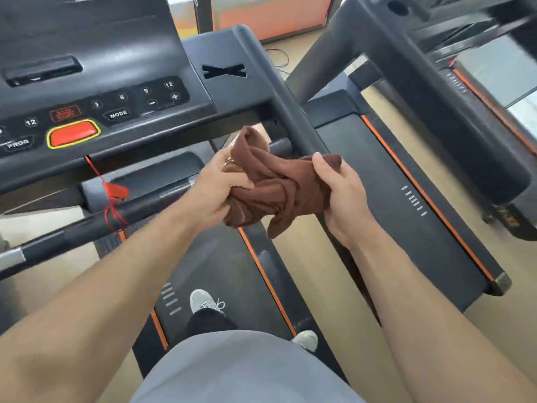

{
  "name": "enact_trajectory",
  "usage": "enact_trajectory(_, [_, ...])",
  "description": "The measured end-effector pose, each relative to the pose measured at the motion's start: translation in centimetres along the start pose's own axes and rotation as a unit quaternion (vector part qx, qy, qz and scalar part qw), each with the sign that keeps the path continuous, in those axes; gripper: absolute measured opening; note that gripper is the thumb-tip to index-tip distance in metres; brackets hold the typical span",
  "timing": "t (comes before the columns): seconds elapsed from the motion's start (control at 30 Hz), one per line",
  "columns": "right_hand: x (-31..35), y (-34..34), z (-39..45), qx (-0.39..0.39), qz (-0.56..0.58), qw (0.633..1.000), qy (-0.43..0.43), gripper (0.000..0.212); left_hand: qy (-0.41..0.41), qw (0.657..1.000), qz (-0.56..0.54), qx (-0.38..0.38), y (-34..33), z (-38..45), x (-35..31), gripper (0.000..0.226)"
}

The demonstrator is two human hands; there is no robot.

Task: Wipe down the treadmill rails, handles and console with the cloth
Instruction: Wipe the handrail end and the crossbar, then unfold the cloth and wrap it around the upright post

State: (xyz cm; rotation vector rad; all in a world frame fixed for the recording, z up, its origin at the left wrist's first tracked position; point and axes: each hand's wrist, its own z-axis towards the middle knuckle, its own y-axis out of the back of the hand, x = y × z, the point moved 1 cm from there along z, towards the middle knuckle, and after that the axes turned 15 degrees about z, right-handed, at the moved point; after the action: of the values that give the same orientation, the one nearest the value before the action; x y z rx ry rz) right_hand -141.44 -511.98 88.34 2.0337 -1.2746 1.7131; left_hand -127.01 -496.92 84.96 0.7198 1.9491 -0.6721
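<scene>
Item: brown cloth [276, 187], bunched, held just below the console [116, 112] and in front of the right handle [290, 112]. Left hand [215, 187] and right hand [343, 193] each clench one end, seemingly regathering it for wiping. Fingertips buried in folds; console's left side cut off; rails blurred.

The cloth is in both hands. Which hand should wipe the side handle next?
Probably the right hand: it grips the cloth right beside the side handle, while the left hand is farther from it.
</scene>
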Motion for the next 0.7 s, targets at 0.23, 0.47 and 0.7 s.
enact_trajectory(0.23, [3.8, 10.6, -2.5, 0.061, -0.196, 0.977, 0.051, 0.015, -0.027, 0.964, 0.247, -0.091, -8.5, -3.9, 2.9, 0.009])
enact_trajectory(0.47, [4.8, 17.1, -3.0, 0.047, -0.281, 0.955, 0.078, 0.018, -0.074, 0.901, 0.403, -0.142, -13.3, -7.3, 6.8, 0.030])
enact_trajectory(0.7, [5.0, 15.4, -2.7, 0.101, -0.400, 0.902, 0.124, 0.026, 0.132, 0.855, 0.493, -0.093, -13.5, -10.4, 9.5, 0.020])
